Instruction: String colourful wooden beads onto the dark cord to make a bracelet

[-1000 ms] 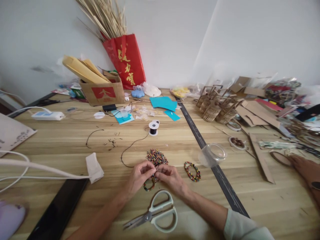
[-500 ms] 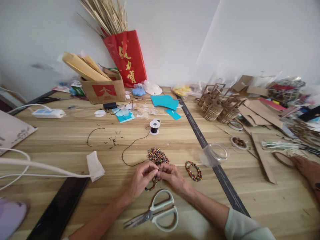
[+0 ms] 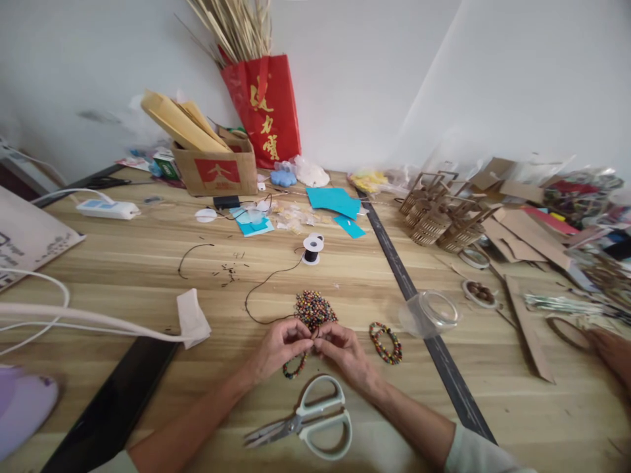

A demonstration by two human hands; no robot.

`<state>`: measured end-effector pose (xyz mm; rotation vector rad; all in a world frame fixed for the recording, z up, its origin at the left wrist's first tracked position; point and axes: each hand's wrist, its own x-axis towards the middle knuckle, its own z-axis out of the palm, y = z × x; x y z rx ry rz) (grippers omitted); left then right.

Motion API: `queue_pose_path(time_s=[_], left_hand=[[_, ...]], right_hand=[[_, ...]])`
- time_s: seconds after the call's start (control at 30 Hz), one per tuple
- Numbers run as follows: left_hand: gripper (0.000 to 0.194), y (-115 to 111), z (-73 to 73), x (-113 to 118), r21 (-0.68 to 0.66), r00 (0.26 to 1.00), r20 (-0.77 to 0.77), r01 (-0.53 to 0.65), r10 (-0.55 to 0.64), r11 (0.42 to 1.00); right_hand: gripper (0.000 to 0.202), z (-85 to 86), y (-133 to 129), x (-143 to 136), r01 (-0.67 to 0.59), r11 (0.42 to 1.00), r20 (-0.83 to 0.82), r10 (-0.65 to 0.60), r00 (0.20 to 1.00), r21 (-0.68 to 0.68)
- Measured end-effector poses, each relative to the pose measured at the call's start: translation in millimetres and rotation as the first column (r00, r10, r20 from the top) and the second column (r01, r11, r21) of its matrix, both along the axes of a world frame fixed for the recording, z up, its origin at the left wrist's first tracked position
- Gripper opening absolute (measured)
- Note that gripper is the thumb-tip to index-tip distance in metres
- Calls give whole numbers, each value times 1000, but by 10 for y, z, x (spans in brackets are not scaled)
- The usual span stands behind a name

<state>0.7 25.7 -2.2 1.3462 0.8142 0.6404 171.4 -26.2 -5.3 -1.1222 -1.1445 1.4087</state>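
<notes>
Fingertips pinched together, my left hand (image 3: 286, 345) and my right hand (image 3: 342, 348) meet over the table, closed on a thin dark cord. Below my left fingers hangs a beaded strand (image 3: 294, 368) in mixed colours, partly covered by the hands. The black cord (image 3: 248, 299) curves from a white spool (image 3: 311, 249) towards my left hand. Just behind the fingertips lies a heap of small coloured beads (image 3: 315, 307). A finished-looking coil of beads (image 3: 386, 343) rests to the right of my right hand. Scissors (image 3: 315, 417) with pale handles lie in front of me, blades apart.
Left are a white power strip (image 3: 108, 209), cables and a folded tissue (image 3: 193, 318). A clear plastic container (image 3: 431, 312) lies right of the bead coil. Small woven baskets (image 3: 438, 220) stand further back. Another person's hand (image 3: 611, 345) is at the right edge.
The view has shifted slightly, so the scene sits a little further right. Both hands stay pinched together; the strand below them shows a little more as a loop.
</notes>
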Motion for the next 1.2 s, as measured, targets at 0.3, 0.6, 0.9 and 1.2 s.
queue_pose_path(time_s=[0.3,0.6,0.9,1.2], left_hand=[[20,9,44,-23,61,997,-71,47,-43,997],[12,13,41,-36,157,993,-91,86,-72,984],[14,51,-46,-56,141,994,-81,86,-75,986],[23,57,-9,-45,100,990,-102,107,-96,989]], right_hand=[[30,-17,-22,-15,18,995,49,-22,999,96],[33,-25,-12,-11,-11,999,5,11,1000,30],[34,-23,-1,4,-4,1000,-41,3,999,-15],[31,-31,12,8,7,1000,-62,-8,998,-20]])
